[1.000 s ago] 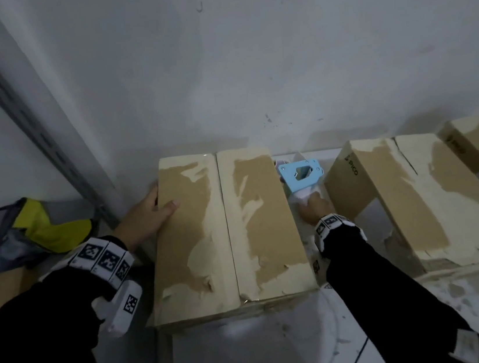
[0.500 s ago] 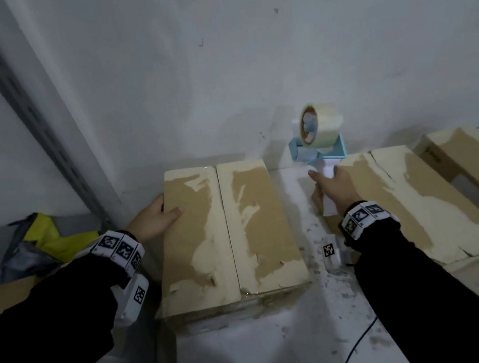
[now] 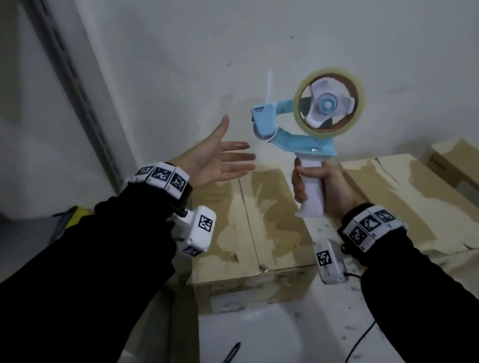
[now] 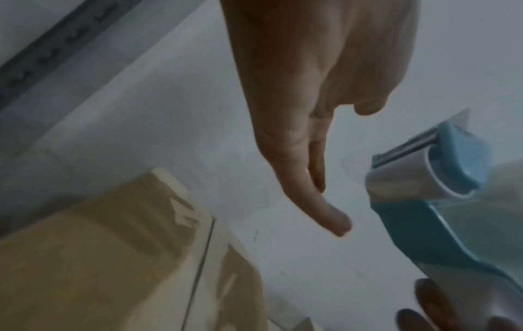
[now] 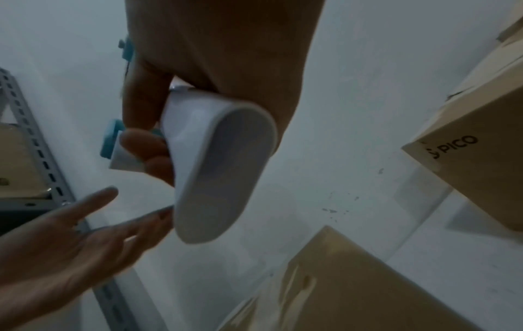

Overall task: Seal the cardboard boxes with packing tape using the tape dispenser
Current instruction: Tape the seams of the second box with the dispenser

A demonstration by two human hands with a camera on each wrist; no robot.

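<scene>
Holding the tape dispenser [image 3: 295,131] upright by its white handle, the right hand [image 3: 329,187] wraps its grip fully around it, above the cardboard box [image 3: 247,226] at the counter's [image 3: 252,332] back edge. The left hand [image 3: 214,160], grip spread and empty, reaches near the cutter end, where a loose tape tail [image 3: 269,86] stands up. Likely risks: fingers catching the serrated blade, or the tail folding onto itself and sticking.
</scene>
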